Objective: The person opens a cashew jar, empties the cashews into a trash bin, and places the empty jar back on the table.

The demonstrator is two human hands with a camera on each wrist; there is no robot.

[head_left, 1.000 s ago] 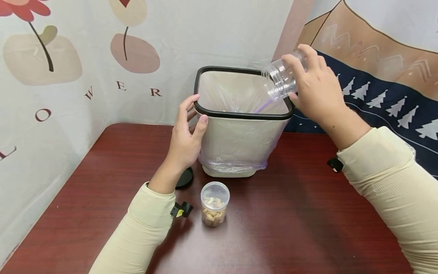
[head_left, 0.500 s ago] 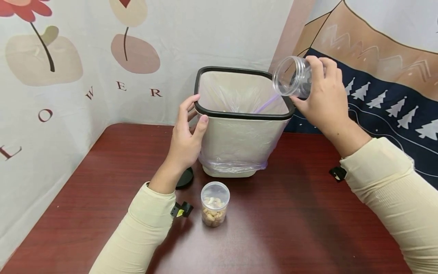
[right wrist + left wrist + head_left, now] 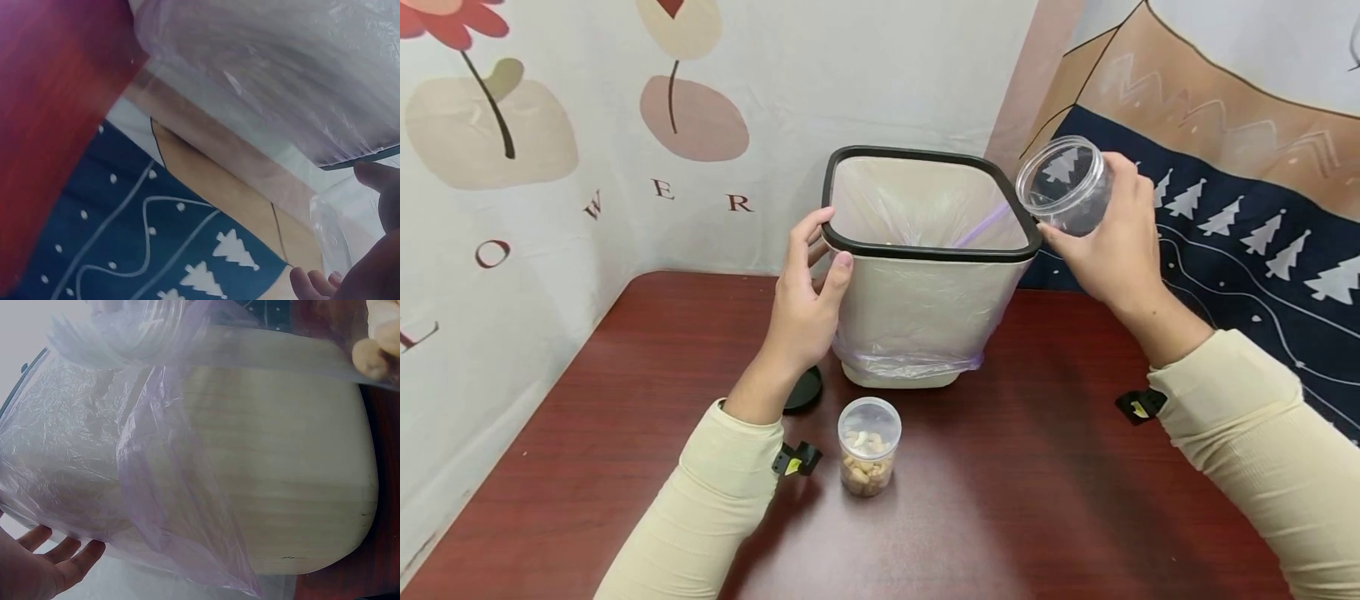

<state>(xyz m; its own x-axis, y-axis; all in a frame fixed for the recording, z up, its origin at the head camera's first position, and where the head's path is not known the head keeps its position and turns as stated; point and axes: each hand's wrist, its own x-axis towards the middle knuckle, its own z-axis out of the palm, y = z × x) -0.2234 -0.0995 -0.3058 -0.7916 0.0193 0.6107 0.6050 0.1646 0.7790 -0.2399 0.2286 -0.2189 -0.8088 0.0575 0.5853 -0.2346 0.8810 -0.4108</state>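
My left hand (image 3: 805,308) holds the near left corner of a cream trash can (image 3: 928,312) with a black rim, its thumb on the front and fingers along the side. A clear plastic bag with a purple drawstring lines the can. In the left wrist view, the fingers (image 3: 65,553) rest against the bagged wall. Beyond the can's right rim, my right hand (image 3: 1123,250) grips a clear plastic jar (image 3: 1078,196), tilted with its lidless mouth toward the upper left. Nothing shows inside the jar. In the right wrist view, part of this jar (image 3: 331,231) shows beside the fingers.
A lidded clear jar of cashews (image 3: 867,471) stands on the dark red table (image 3: 1000,500) in front of the can. A black lid (image 3: 805,392) lies left of it, partly hidden by the left wrist. Printed cloths (image 3: 865,75) hang behind.
My right hand has drawn the jar right and down from over the can's opening, turning its mouth upward. The left hand, the can and the cashew jar have stayed in place.
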